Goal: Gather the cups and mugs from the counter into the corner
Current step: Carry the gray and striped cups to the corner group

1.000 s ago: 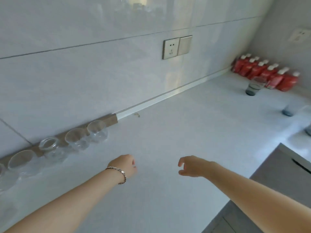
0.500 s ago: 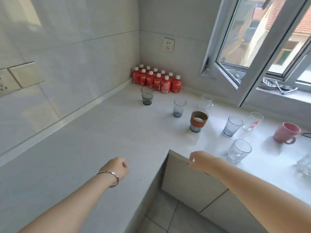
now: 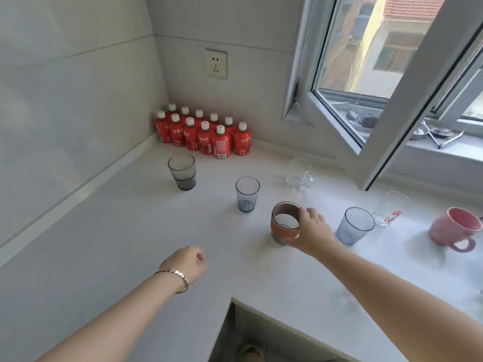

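My right hand (image 3: 312,231) is wrapped around the glass with the orange-brown sleeve (image 3: 284,222), which stands on the white counter (image 3: 109,231). My left hand (image 3: 187,262), wearing a bracelet, hovers over the counter with its fingers curled and holds nothing. A smoky grey glass (image 3: 182,171) stands nearest the corner. A ribbed blue glass (image 3: 247,193) is in the middle, a clear handled mug (image 3: 299,173) behind it. To the right stand another ribbed blue glass (image 3: 354,226), a clear glass with red print (image 3: 391,208) and a pink mug (image 3: 454,229).
Several red bottles (image 3: 203,133) with white caps fill the corner against the walls. An open window sash (image 3: 392,105) juts in over the right counter. A wall socket (image 3: 216,64) is above the bottles. The counter's inner edge (image 3: 231,300) drops off near me.
The view swung right from the left wall to the corner. My right hand reached forward and closed around the orange-sleeved glass. My left hand stayed low over the counter.
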`<state>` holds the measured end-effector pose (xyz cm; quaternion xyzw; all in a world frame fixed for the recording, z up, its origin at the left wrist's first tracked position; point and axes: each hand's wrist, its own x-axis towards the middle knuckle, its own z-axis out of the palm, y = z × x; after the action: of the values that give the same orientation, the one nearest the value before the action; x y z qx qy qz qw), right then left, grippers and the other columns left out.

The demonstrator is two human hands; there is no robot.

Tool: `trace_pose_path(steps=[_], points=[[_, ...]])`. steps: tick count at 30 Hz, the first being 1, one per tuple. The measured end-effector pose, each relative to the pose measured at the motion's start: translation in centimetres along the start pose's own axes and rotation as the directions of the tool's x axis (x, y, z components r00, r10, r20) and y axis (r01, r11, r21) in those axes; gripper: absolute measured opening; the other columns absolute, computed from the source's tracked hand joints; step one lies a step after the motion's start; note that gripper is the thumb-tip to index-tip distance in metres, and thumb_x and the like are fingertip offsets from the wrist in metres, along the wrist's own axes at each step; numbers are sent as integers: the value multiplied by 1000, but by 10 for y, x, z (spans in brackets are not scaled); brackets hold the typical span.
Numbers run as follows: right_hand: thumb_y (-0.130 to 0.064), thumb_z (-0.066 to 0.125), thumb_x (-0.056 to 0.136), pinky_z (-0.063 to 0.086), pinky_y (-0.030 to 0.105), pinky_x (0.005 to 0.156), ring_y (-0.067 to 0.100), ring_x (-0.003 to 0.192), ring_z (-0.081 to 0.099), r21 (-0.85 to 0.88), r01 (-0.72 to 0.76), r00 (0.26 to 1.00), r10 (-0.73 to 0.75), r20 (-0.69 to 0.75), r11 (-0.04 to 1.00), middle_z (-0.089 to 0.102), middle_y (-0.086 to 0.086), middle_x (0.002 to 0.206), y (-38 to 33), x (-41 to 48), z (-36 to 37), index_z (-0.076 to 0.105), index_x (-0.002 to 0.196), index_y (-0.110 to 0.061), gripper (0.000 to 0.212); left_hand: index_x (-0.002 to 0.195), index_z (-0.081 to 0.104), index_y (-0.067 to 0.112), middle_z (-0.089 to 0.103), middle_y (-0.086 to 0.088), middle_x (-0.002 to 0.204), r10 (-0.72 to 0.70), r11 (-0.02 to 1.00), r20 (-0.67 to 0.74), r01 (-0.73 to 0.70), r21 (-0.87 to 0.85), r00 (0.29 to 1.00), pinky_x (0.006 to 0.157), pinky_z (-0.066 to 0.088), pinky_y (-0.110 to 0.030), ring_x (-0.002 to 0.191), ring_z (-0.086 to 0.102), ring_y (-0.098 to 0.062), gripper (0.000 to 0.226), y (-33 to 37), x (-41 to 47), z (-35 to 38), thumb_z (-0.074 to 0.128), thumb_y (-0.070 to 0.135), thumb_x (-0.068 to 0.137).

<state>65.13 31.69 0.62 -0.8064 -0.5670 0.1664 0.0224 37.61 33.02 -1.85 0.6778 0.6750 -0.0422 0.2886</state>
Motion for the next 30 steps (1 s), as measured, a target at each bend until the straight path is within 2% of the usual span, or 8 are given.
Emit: trace_pose_path(steps=[2,5,9,13,17,22,26,30], points=[[-50,71,70,35,38,106,29,135,30,42,-20,998,18,52,999,25,6,148,-5,27,0,14,146,-13,103,103,63,19,59,2,93,8,999,25,-7,-36,1000,87,51,-29,91,62,-21,22,9,30,-9,51,25,85],[-52,72,68,32,38,111,27,140,23,38,-5,990,0,138,999,13,4,155,-7,55,6,-1,150,-15,115,102,62,19,64,-2,102,23,998,64,-20,-52,998,88,50,-30,97,63,-23,20,23,71,-21,52,24,86],[-54,69,68,41,34,103,23,133,35,64,6,990,-15,139,998,29,0,146,-3,69,13,10,149,-19,106,125,52,15,60,-5,121,55,998,92,-51,-44,994,94,47,-31,111,58,-24,39,52,116,-31,53,24,88],[-55,70,64,42,31,103,17,130,40,195,-48,994,28,101,980,35,-6,141,12,63,13,17,147,-21,105,147,14,17,23,-5,153,165,977,-2,-164,-136,986,107,37,-35,137,36,-22,84,93,145,-30,64,34,82],[-53,74,64,43,25,100,11,128,43,281,-117,993,104,61,952,35,-9,140,26,60,5,18,148,-22,105,149,5,21,7,0,158,208,960,-32,-211,-184,977,110,35,-38,141,29,-22,106,128,175,-15,74,39,71],[-54,72,64,43,24,99,11,127,43,268,-74,997,77,1,961,37,-10,138,40,56,-5,18,147,-24,104,136,31,23,36,-3,138,112,976,-87,-126,-177,990,84,50,-37,111,57,-29,78,142,185,-8,72,33,71],[-55,74,60,45,25,98,10,127,43,276,-4,1000,5,-4,961,37,-15,137,47,47,-12,20,145,-30,105,136,34,26,41,0,135,117,981,-96,-130,-147,989,87,51,-35,113,57,-24,78,131,152,-7,73,35,70],[-55,75,58,45,23,96,9,125,46,267,139,990,-137,-26,954,39,-15,134,44,36,-17,25,142,-36,99,135,35,32,44,8,131,133,978,-162,-156,-136,978,82,50,-29,109,59,-16,78,109,90,-10,74,41,68]])
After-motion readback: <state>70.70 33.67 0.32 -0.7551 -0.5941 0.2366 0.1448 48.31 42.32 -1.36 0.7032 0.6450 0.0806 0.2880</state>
